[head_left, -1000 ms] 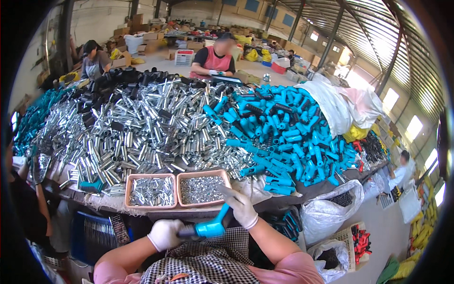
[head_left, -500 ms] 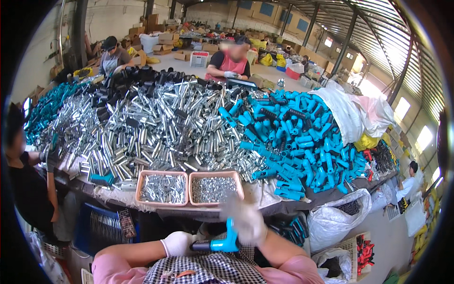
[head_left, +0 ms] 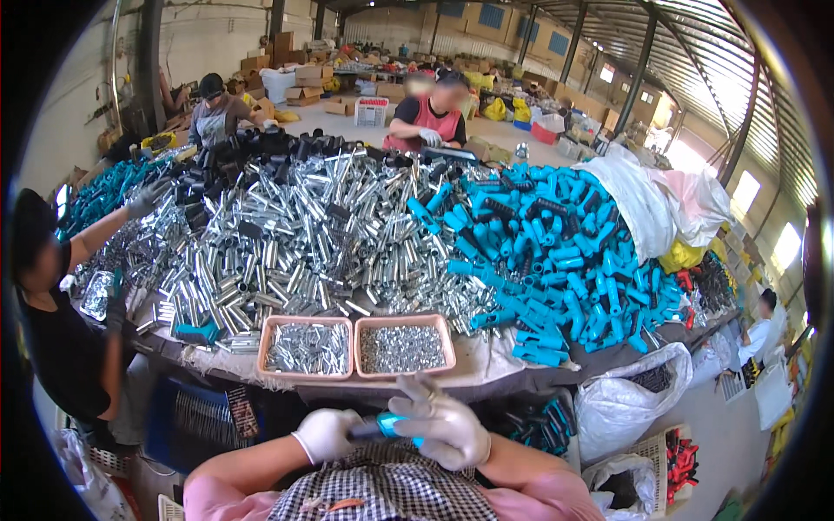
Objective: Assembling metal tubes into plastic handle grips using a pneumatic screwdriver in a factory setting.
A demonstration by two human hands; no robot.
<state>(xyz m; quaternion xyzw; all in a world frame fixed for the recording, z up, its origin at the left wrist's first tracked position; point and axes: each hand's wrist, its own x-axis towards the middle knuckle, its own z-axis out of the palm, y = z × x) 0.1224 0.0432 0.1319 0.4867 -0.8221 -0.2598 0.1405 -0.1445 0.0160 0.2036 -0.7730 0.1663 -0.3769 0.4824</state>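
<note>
My left hand (head_left: 328,434), in a white glove, is closed around the black end of a blue-and-black plastic tool handle (head_left: 388,423) held in front of my checked apron. My gloved right hand (head_left: 445,427) is over the blue end and covers much of it. Its fingers are bent but apart; whether a small piece sits between them is too small to tell. Just beyond the hands, at the table's near edge, are two pink trays. The left tray (head_left: 263,358) holds metal pins, and the right tray (head_left: 406,376) holds small metal pieces.
Metal tubes (head_left: 287,234) are heaped across the table, with blue plastic handles (head_left: 565,260) piled at the right. A white sack (head_left: 638,404) and a blue crate (head_left: 165,425) stand below the near edge. One person works at the left, others across the table.
My right hand has come down from beside the right tray onto the blue end of the handle. The person at the left has stretched an arm over the heap.
</note>
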